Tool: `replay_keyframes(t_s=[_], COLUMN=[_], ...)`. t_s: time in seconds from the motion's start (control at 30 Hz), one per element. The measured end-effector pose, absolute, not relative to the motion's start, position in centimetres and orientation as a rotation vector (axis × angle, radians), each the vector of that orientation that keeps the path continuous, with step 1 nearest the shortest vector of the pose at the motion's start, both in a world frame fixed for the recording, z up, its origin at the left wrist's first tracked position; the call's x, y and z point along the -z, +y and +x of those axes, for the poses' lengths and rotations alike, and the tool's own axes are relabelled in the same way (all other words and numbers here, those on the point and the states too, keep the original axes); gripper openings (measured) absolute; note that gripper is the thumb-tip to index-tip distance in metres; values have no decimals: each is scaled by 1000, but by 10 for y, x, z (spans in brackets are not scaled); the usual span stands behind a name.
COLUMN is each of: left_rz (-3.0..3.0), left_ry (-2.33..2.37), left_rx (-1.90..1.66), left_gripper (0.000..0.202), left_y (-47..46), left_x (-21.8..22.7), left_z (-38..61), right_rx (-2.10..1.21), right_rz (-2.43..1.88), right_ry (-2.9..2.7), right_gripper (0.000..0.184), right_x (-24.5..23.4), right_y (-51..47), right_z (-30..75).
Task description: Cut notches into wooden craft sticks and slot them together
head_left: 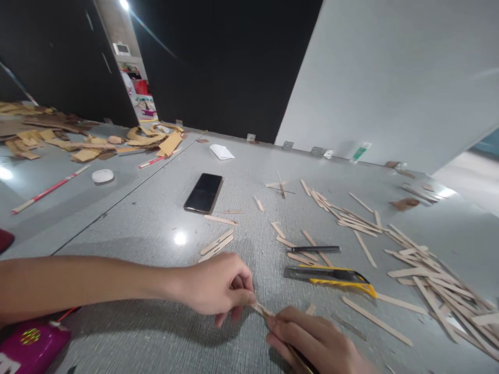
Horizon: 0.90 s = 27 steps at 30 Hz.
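My left hand [222, 285] reaches in from the left, its thumb and fingers pinched on one end of a short wooden craft stick [258, 308]. My right hand [307, 335], at the bottom, is closed around a slim brownish-gold tool [302, 359]. The tool's tip meets the stick between the two hands; its kind is mostly hidden by my fingers. Beyond my right hand lie a yellow and black utility knife [335, 276] and a thin black pen-like tool [315, 249]. A few cut sticks [216, 245] rest just past my left hand.
A large pile of craft sticks [440, 285] spreads at the right. A phone [204, 193] lies mid-table, with a white earbud case [103, 176] farther left. Cardboard scraps [89, 143] line the back left. A magenta device [35, 345] sits at the lower left.
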<state>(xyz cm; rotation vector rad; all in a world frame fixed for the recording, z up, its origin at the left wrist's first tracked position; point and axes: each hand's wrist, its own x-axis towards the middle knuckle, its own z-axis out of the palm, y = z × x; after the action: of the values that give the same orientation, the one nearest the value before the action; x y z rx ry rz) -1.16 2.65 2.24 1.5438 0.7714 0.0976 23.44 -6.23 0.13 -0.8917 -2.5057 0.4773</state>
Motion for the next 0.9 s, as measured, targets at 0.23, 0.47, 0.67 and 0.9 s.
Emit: replay_keyframes(t_s=[0.23, 0.47, 0.67, 0.9], left_rz=[1551, 1556, 1547, 1539], left_ry=[774, 762, 778, 785], left_rx=[-99, -109, -107, -104], left_gripper=[22, 22, 21, 19], left_y=[27, 25, 25, 24], left_x=[-20, -18, -20, -20], left_z=[-11, -11, -11, -11], right_rx=[-1017, -1400, -1570, -1619], right_rz=[-1373, -1408, -1411, -1376], right_ry=[-2080, -1734, -1530, -1477], right_gripper=[37, 42, 51, 53], right_x=[-21, -20, -16, -14], right_y=[-58, -52, -43, -40], right_z=[223, 219, 216, 220])
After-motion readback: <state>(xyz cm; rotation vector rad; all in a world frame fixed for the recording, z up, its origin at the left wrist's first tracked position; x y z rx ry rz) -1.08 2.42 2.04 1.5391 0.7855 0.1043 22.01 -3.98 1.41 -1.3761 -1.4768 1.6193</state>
